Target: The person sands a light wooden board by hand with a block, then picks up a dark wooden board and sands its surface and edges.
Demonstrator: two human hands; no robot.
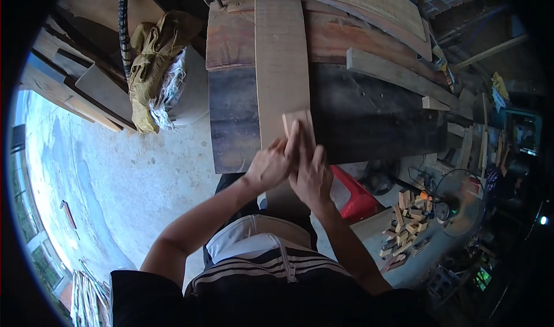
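Both hands are together near the front edge of the workbench (231, 96), over a long flat board (281, 50) that lies lengthwise on it. My left hand (271, 164) is wrapped round a small wooden block (297, 118), a finger stretched along its top. Against the block's right side and near end, my right hand (312, 176) presses with its fingers close together. The block rests on the board near its right edge; its near end is hidden under my hands.
Long planks (369, 10) lie at the bench's far right, with a narrow beam (392, 76) nearer. A red plastic stool (353, 197) stands below the bench. Wood offcuts (407, 226) are piled at lower right. A sack (151, 67) sits at left.
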